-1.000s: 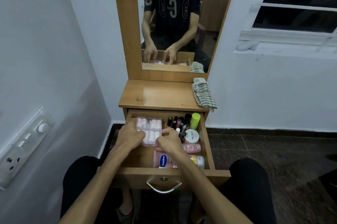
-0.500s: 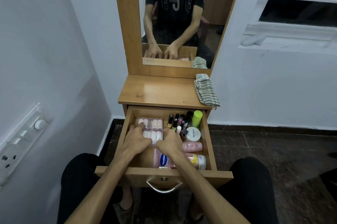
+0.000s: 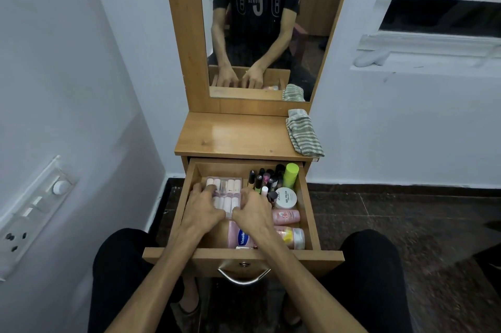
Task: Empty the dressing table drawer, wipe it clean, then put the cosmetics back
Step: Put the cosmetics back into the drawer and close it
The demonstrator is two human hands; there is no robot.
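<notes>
The wooden drawer [image 3: 311,221] of the dressing table stands pulled out and full of cosmetics. At its back left lies a clear case of pale pink tubes [image 3: 227,185]. My left hand [image 3: 202,209] grips the case's left side and my right hand [image 3: 250,210] grips its right side, fingers curled over it. To the right stand several small nail polish bottles [image 3: 261,179], a green-capped bottle [image 3: 291,174] and a white nail polish jar [image 3: 286,198]. Near the front lie a pink tube [image 3: 286,216], a Vaseline bottle [image 3: 240,236] and a white-capped bottle [image 3: 294,237].
A striped green cloth [image 3: 303,133] lies on the right of the table top [image 3: 230,137], under the mirror [image 3: 260,26]. White walls close in on the left and right. A switch panel [image 3: 32,213] sits on the left wall. My knees flank the drawer front and its metal handle [image 3: 243,275].
Both hands have closed in on the clear case, the left sliding along its left edge and the right onto its right edge. My view has tilted slightly downward.
</notes>
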